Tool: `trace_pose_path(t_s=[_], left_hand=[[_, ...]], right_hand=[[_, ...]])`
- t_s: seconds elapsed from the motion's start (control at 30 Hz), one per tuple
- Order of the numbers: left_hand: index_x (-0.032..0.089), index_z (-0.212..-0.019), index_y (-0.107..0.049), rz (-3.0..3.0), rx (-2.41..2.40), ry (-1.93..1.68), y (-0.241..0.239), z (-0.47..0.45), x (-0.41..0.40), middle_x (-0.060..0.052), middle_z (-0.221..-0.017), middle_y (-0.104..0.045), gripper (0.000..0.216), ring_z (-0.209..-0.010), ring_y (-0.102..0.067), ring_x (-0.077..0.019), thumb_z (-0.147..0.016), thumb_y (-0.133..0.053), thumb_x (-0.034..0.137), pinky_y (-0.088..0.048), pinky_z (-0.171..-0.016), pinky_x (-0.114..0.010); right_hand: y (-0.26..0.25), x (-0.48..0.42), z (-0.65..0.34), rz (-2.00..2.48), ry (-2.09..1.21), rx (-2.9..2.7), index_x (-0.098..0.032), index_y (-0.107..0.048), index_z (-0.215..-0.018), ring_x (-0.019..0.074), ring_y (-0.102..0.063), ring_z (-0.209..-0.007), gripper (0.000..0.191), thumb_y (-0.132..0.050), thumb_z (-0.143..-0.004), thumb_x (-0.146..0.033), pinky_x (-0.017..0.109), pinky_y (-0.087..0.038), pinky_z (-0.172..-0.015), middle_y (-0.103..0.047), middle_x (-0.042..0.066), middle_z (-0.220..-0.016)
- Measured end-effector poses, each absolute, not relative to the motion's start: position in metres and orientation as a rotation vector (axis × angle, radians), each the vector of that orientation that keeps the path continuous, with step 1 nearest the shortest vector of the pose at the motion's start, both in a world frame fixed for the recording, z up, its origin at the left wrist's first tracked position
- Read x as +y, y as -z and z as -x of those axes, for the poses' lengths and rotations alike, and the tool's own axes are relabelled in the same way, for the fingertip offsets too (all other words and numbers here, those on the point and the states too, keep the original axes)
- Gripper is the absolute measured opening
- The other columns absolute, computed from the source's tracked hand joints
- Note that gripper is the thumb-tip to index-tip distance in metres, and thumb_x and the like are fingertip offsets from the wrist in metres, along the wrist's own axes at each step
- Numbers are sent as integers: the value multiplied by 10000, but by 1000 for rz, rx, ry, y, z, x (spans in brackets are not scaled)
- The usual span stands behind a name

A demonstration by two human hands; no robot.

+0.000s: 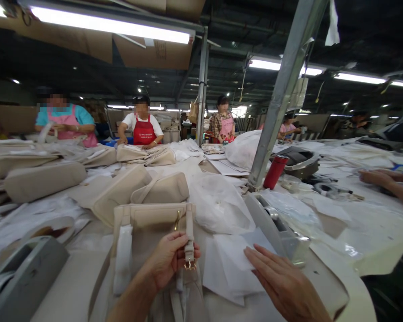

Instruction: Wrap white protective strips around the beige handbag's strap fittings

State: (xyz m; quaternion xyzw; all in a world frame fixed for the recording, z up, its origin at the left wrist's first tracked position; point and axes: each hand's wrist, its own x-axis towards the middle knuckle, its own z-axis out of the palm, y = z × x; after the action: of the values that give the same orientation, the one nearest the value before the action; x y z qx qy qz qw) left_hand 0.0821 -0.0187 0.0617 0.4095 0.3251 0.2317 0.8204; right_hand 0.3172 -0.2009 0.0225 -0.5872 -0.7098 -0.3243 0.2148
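A beige handbag [154, 219] lies in front of me on the table. My left hand [168, 257] pinches its beige strap [190, 232] between thumb and fingers, just above a gold buckle [190, 264]. White wrapping covers the strap part [123, 255] on the bag's left side. My right hand [282, 277] is stretched flat, its fingertips over a stack of thin white sheets [233, 264]. Whether it touches the top sheet I cannot tell.
Grey tape dispensers stand at left [27, 277] and right [275, 223]. More beige bags [47, 179] pile up at left. Behind the sheets are a clear plastic bag [218, 203], a red bottle [276, 171] and a metal post [278, 94]. Another person's hands [379, 179] are at right.
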Motion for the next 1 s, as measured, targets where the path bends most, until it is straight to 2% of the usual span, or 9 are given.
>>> trace_pose_path(t_s=[0.07,0.2,0.33,0.43,0.57,0.73,0.87,1.0], left_hand=[[116,-882,-545,-868,692,-501,-62,-82,-20,-105,-789,-705,99,-675,-689,-170,-820,-602,168,-563,-568,-260],[117,-953,-538,-855,683,-495,-61,-80,-22,-102,-817,-710,294,-710,-694,-173,-722,-710,175,-569,-633,-269],[149,-988,-516,-869,675,-453,-62,-75,-27,-91,-865,-714,520,-735,-697,-190,-595,-833,277,-569,-658,-295],[159,-1004,-515,-894,714,-467,-63,-73,-31,-66,-854,-711,632,-754,-693,-187,-490,-876,230,-552,-649,-272],[160,-1016,-546,-931,685,-517,-61,-74,-38,-21,-798,-695,635,-725,-681,-161,-467,-863,198,-534,-664,-252],[179,-1010,-582,-921,730,-567,-59,-76,-43,26,-702,-641,596,-587,-609,-114,-512,-850,367,-520,-566,-247],[146,-973,-604,-1090,815,-600,-57,-76,-36,46,-546,-562,611,-465,-501,-93,-510,-812,485,-380,-388,-190],[150,-867,-584,-1186,919,-699,-46,-80,-25,86,-479,-464,544,-415,-401,-68,-501,-778,504,-294,-339,-173]], right_hand=[[-26,-196,-303,1556,982,-1967,-194,-618,-1238,207,-668,-1063,354,-488,-911,-147,294,-527,-815,-719,47,-1144],[-24,-182,-274,1510,1010,-1967,-172,-636,-1208,217,-656,-1081,355,-462,-907,-102,323,-496,-863,-709,51,-1167],[-13,-169,-260,1521,958,-1951,-176,-658,-1168,209,-673,-1046,345,-428,-920,-105,308,-526,-819,-721,48,-1139],[-5,-165,-258,1530,930,-1952,-186,-662,-1164,206,-685,-1021,354,-417,-921,-108,289,-559,-783,-724,44,-1130],[-1,-162,-255,1557,960,-1919,-179,-669,-1146,220,-699,-996,350,-413,-918,-113,279,-598,-773,-725,35,-1125],[1,-150,-245,1493,980,-1931,-156,-651,-1174,220,-678,-1047,443,-380,-855,-11,251,-600,-810,-712,52,-1153],[18,-137,-231,1408,939,-1951,-146,-629,-1206,214,-598,-1173,440,-403,-851,-17,252,-545,-934,-691,81,-1194],[38,-128,-215,1410,861,-1772,-149,-636,-1191,215,-491,-1278,472,-365,-850,33,280,-486,-1025,-681,89,-1213]])
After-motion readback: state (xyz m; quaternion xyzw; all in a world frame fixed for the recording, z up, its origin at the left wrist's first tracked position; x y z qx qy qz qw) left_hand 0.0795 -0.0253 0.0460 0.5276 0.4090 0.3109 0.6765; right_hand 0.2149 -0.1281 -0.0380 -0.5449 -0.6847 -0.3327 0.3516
